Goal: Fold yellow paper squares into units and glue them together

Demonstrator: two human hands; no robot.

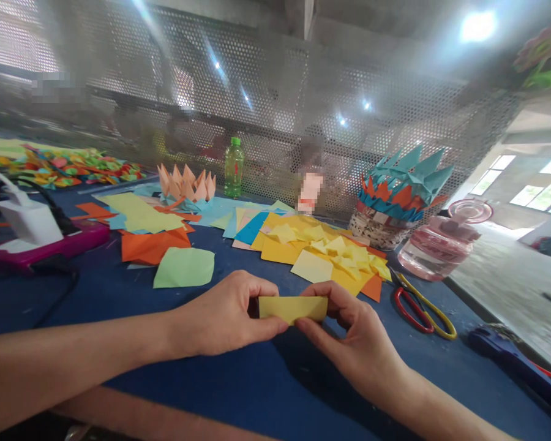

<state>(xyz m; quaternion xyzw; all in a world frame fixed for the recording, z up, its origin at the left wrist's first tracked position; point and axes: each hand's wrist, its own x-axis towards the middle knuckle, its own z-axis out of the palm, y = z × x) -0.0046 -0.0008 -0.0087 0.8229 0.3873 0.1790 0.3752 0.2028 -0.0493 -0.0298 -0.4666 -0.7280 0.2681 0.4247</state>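
A small yellow paper strip (292, 308), folded into a narrow rectangle, is held just above the blue table (119, 288) between both hands. My left hand (224, 315) pinches its left end with thumb and fingers curled. My right hand (353, 340) grips its right end, fingers wrapped behind the paper. Beyond them lies a pile of yellow paper squares and folded yellow pieces (330, 254).
Orange, green and blue sheets (156, 236) are spread at centre left. Red and yellow scissors (422, 306) lie to the right beside a pink water jar (436, 245). A basket of blue and orange folded pieces (395, 196), a green bottle (234, 166), a paper lotus (187, 182) and a charger (27, 220) stand around.
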